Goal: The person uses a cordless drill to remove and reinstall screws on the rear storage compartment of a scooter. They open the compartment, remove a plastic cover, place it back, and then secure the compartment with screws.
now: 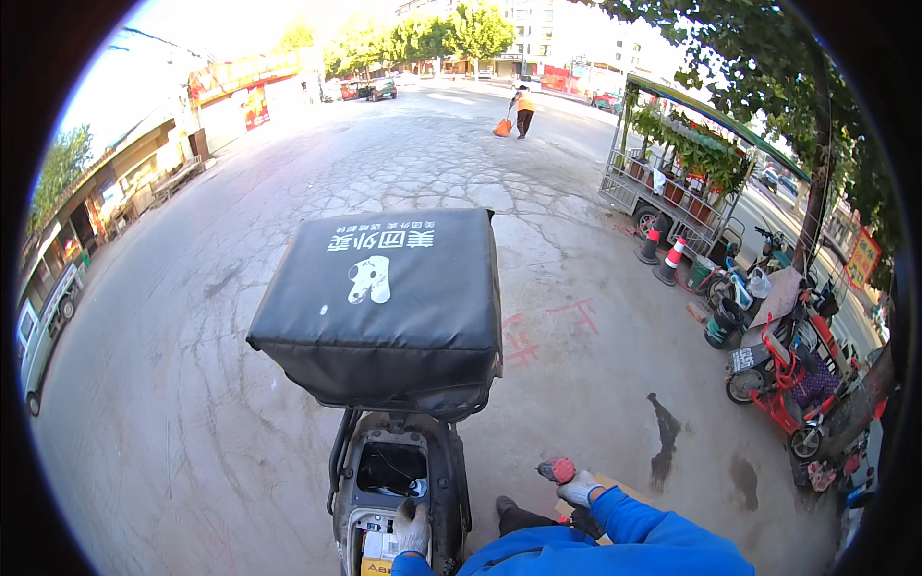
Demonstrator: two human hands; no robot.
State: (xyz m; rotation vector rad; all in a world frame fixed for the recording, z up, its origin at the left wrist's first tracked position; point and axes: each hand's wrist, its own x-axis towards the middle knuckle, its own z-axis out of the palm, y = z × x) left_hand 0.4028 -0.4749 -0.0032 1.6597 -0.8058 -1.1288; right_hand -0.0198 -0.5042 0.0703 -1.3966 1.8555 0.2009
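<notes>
My left hand [412, 528], in a light work glove, is at the right side of the scooter's [448, 485] opened body, its fingers bunched downward. What they grip, if anything, is hidden. Beside it sits a yellow and white box-shaped battery [378, 555], cut off by the lower edge. Just ahead, a dark storage well [392, 468] lies uncovered with some small items inside. Off to the right, my gloved right hand [580, 489] is closed around a red and black cordless drill [556, 469], whose front points left.
A large black delivery box [384, 288] sits on the scooter's rear. Cardboard [624, 492] lies by my right arm. At right stand traffic cones [669, 261], a plant cart [672, 182] and parked scooters [792, 379]. A person in an orange vest [524, 106] is far ahead.
</notes>
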